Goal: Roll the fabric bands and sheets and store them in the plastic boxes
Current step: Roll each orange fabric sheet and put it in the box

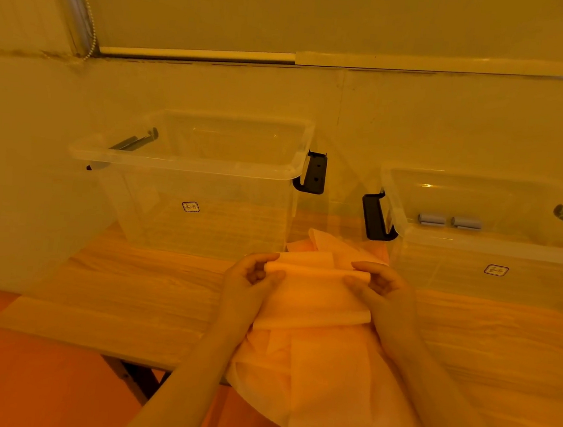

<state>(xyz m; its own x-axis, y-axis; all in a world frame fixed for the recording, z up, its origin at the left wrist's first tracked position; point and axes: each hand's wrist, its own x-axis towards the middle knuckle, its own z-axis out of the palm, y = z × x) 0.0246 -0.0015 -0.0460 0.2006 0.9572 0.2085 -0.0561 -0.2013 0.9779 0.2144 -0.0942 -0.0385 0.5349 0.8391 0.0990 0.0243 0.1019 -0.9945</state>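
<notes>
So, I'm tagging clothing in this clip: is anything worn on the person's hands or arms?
Nothing visible: the left hand and right hand are bare, without gloves, rings or a watch, and both forearms are uncovered, with no sleeves reaching into view.

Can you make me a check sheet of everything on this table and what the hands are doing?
Surface: wooden table, against a wall.
Job's things: pale fabric sheet draped over the near edge, its far end rolled; left box looks empty; right box holds two grey rolls.
Clutter: nothing seen.
Hands: left hand and right hand pinch the roll's ends.
Cables: nothing seen.
Surroundings: window blind with bead chain.
</notes>
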